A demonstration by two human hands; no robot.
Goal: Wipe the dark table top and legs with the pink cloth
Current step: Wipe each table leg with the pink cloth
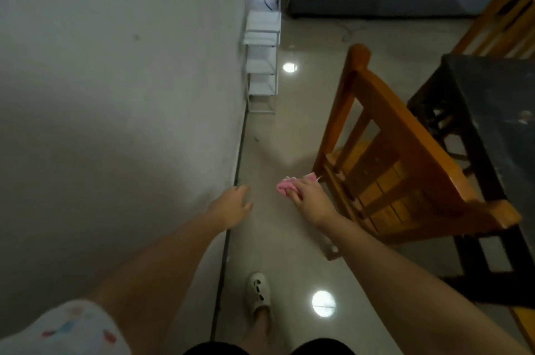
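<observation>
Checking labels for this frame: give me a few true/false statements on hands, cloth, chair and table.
1. The right hand grips the pink cloth. True.
2. The left hand holds a second cloth. False: it holds nothing, fingers relaxed.
3. The cloth is pressed on the dark table. False: it is off the table, near the wooden chair.
4. The chair stands between the hands and the table. True.
5. A white slipper shows on the floor. True.

A wall (115,94) runs along the left, a shelf rack (262,65) against it farther ahead. A chair (405,166) stands right, the table (498,128) just beyond it.
</observation>
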